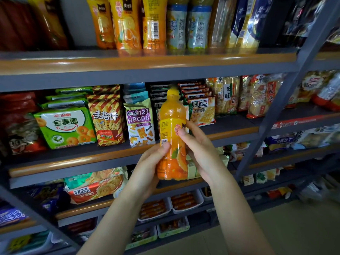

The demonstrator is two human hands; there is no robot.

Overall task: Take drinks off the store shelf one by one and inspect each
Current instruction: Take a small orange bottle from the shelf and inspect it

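Note:
An orange juice bottle (172, 126) with a yellow cap and yellow label is held upright in front of the snack shelves. My left hand (147, 166) grips its lower part from the left, thumb across the label. My right hand (200, 151) holds it from the right, fingers curled round the label and middle. More orange juice bottles (125, 24) stand in a row on the top shelf (128, 63), beside pale blue-labelled drink bottles (187, 26).
Snack bags fill the middle shelf: a green ring-snack bag (66, 127), a striped biscuit bag (107, 122) and cracker packs (202, 111). Lower shelves hold more packets and white trays (185, 201). A grey upright post (287, 100) slants at the right; tiled floor lies lower right.

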